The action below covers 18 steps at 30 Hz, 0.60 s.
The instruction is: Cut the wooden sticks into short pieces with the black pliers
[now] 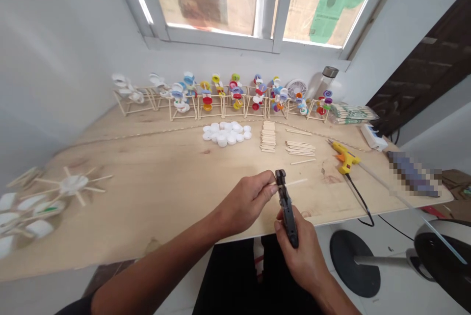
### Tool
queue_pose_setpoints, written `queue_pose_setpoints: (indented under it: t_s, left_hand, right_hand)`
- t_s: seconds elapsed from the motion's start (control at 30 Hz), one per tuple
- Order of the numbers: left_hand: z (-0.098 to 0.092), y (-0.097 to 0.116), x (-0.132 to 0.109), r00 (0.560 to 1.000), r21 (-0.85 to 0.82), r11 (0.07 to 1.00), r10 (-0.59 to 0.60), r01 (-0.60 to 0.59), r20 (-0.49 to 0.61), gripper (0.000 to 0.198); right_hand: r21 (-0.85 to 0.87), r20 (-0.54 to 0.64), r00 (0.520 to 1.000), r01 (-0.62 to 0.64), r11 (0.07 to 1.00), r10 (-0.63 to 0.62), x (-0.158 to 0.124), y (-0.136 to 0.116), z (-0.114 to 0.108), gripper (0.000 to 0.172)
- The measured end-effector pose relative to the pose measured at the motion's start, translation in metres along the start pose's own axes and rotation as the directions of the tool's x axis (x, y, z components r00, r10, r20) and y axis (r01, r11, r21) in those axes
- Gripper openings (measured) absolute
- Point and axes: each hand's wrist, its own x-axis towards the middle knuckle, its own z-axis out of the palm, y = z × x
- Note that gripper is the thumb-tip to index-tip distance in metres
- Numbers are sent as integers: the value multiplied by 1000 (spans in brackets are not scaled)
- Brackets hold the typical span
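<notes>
Left hand [245, 202] pinching a thin craft stick [294, 182], stick end in the jaws of a black plier-type cutter [286, 207], cutter gripped in right hand [298, 251]. Both hands just over front edge of plywood surface [154, 192]. Farther back: pile of white bottle caps [225, 133], stack of craft sticks [268, 136], loose sticks [300, 148] just beside it. Yellow hot glue gun [344, 158] lying to the right, black cord [362, 207] trailing off edge. Along back wall, row of stick frames with colored caps [235, 96]. Blurred stick-and-cap pieces [47, 204] at far left. Bagged sticks [351, 114], white power strip [373, 137] back right.
</notes>
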Motion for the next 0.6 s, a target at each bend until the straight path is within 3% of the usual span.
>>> queue_pose_setpoints:
  t_s: [0.2,0.37,0.47,0.6]
  left_hand:
    - [-4,-2,4,996,-298,951,-69,84,62,23]
    - [-8,-3,6,950,-571,768,-161,290,267,23]
    - [-11,-5,9,923,-631,686,-166,362,348,23]
    - [-16,-8,15,906,-641,659,-164,394,389,22]
  right_hand:
    - [-71,-17,1000,-4,997,3,2,1,-1,9]
    - [-155,-33,999,17,988,-23,6,2,-4,7]
    - [-182,-31,999,35,983,-42,8,2,-6,7]
    - [-168,-25,998,49,985,-53,13,3,-8,7]
